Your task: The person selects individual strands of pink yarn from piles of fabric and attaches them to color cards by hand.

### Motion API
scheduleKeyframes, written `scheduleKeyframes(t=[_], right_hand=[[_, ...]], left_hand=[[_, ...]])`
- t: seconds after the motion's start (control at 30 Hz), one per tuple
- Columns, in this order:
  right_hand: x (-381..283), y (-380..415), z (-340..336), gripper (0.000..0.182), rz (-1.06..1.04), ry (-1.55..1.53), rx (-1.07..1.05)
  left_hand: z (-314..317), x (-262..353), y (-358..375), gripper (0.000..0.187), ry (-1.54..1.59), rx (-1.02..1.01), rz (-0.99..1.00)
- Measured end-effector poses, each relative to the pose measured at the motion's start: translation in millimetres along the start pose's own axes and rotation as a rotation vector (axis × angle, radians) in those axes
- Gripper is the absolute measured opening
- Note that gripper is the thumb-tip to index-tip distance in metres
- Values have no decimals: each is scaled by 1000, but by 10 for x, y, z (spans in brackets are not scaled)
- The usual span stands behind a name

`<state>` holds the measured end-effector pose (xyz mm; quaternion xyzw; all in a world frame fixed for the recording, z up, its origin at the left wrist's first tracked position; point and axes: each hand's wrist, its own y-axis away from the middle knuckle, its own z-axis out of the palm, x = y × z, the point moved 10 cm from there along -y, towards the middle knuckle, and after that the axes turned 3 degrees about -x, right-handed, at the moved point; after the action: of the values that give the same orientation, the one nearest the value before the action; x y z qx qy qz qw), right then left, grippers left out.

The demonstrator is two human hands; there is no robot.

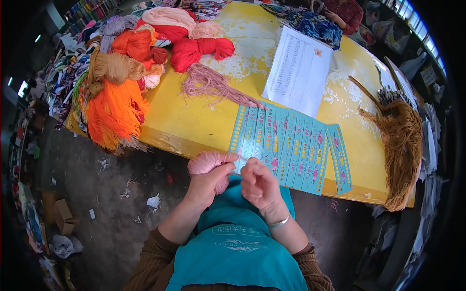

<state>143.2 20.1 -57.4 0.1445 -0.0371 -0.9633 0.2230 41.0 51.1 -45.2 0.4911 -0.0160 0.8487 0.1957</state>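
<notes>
At the upper left of the frame, bright orange yarn (116, 114) hangs over the edge of a worn yellow tabletop (174, 116), with a tan hank (116, 68) above it. Further right, near the top, lies a red hank (201, 51); below it, loose dusty-pink threads (213, 85) trail toward the center. Just left of center, in front of the tabletop's edge, the wearer's left hand (211, 182) holds a pink skein (206, 165), its grip closed around one side. A teal apron (233, 262) fills the bottom center. Right beside the skein is the right hand (259, 186), fingers curled inward; whether its grip pinches a thread cannot be told. Beyond it, turquoise punched cards (279, 145) lie side by side, below a printed sheet (298, 72). A dark blue bundle (310, 24) sits at the upper right, near another person (347, 12). At far right, a brown hank (403, 140) droops over the edge.
</notes>
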Motion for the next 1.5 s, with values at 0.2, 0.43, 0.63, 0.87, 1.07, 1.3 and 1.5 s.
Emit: scheduleKeyframes(t=[0.2, 0.43, 0.63, 0.87, 1.07, 1.3, 1.5], right_hand=[[-102, -27, 29, 12, -65, -97, -47], [-132, -85, 130, 9, -211, 752, 194], [-69, -81, 117, 4, -197, 805, 231], [-69, -54, 41, 4, -230, 568, 228], [-103, -19, 27, 4, -257, 539, 264], [-107, -15, 14, 5, -278, 509, 253], [-100, -23, 12, 5, -272, 538, 258]], left_hand=[[291, 97, -14, 38, 314, -179, -61], [399, 118, -19, 56, 327, -290, -77], [393, 88, 7, 59, 301, -356, -101], [366, 45, 1, 56, 322, -352, -107], [349, 30, -2, 52, 279, -338, -120], [128, -39, 8, 36, 157, -103, -134], [89, -40, -5, 31, 174, -83, -111]])
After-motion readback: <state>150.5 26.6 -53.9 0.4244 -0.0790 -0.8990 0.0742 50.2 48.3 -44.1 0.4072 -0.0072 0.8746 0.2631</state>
